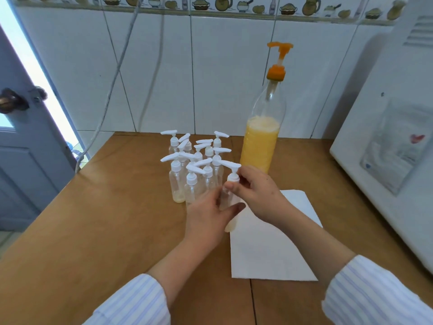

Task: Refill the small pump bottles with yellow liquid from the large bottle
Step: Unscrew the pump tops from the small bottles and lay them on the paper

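Note:
A tall clear large bottle (pixel 260 146) with an orange pump stands at the back of the wooden table (pixel 105 219), about half full of yellow liquid. Left of it clusters a group of several small clear pump bottles (pixel 194 167) with white pump heads, most nearly empty. One small pump bottle (pixel 230 202) stands in front, with a little yellow liquid at its bottom. My left hand (pixel 208 219) grips its body. My right hand (pixel 255 191) pinches its white collar just under the pump head.
A white sheet of paper (pixel 269 249) lies on the table under the held bottle. A white appliance (pixel 389 146) stands along the right edge. Tiled wall behind, with hanging cables (pixel 112 85). A grey door (pixel 21 137) is at the left.

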